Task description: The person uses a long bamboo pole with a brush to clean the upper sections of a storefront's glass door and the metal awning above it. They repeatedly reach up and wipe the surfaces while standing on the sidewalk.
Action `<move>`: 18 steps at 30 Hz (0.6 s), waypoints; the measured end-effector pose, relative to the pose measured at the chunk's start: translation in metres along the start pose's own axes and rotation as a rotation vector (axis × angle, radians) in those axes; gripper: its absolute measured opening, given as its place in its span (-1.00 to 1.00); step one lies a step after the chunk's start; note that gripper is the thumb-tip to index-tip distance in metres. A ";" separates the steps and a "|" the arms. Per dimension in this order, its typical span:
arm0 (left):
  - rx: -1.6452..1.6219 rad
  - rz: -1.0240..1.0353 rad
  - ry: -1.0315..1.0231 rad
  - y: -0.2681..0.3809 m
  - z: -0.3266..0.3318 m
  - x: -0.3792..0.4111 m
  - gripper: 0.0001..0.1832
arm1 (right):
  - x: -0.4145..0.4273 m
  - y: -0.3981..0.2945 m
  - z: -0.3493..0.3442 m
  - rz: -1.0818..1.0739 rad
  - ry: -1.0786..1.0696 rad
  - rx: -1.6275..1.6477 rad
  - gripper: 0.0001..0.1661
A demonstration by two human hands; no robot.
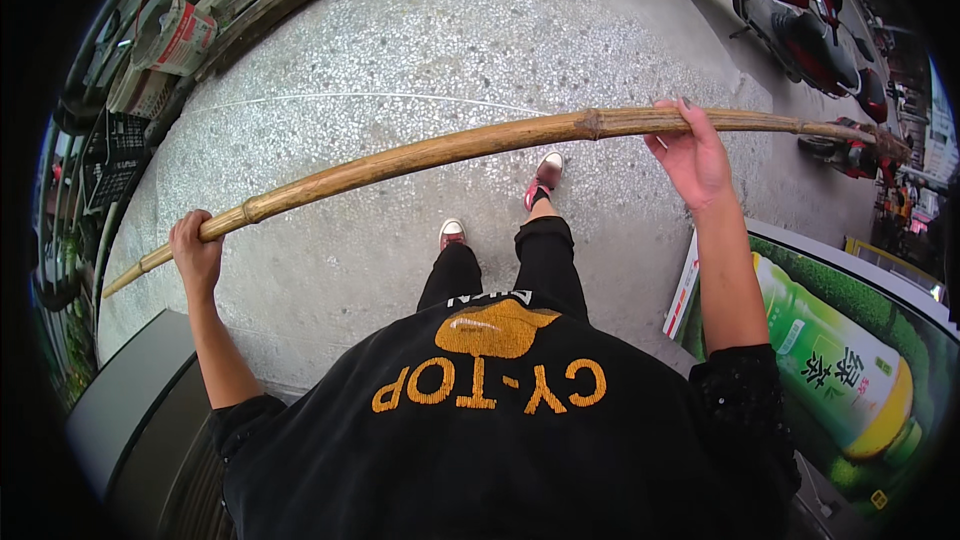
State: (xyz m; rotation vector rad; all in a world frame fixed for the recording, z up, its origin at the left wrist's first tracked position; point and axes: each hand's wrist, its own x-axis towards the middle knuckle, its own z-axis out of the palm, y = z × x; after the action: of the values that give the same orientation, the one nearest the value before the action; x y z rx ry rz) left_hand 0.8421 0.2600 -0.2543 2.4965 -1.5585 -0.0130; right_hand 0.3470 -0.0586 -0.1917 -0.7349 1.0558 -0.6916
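Note:
A long bamboo pole (420, 157) spans the view in front of me, held crosswise above the floor and my feet. My left hand (196, 251) is closed round its thinner part, and a short tapered end sticks out to the left beyond the fist. My right hand (690, 154) grips the pole from below, to the right of a dark node, with the thumb lying across it. The pole's far right end looks frayed and reaches in front of the parked vehicles. No other object shows in either hand.
A speckled terrazzo floor (465, 37) lies ahead. Metal railings, a bucket (176, 37) and a black plastic crate (112, 157) line the left. Red motor scooters (810, 37) stand at the upper right. A panel picturing a drink bottle (832, 360) is beside my right arm, a grey cabinet (135, 375) beside my left.

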 end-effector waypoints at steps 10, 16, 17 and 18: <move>-0.085 0.008 0.058 0.045 0.029 -0.017 -0.80 | -0.012 -0.023 -0.030 -0.064 0.048 -0.017 -0.78; 0.036 -0.151 0.287 0.089 0.025 -0.044 -0.38 | -0.012 -0.027 -0.035 -0.110 -0.092 0.017 -0.71; 0.045 -0.174 0.320 0.104 0.024 -0.051 -0.36 | -0.012 -0.022 -0.035 -0.120 -0.107 0.013 -0.71; -0.001 -0.210 0.368 0.118 0.027 -0.061 -0.37 | -0.011 -0.018 -0.034 -0.131 -0.126 0.005 -0.72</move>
State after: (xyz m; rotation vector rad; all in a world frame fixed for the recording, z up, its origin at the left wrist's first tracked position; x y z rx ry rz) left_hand 0.7072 0.2601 -0.2665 2.4713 -1.1481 0.3910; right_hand 0.3087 -0.0668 -0.1823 -0.8375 0.8966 -0.7501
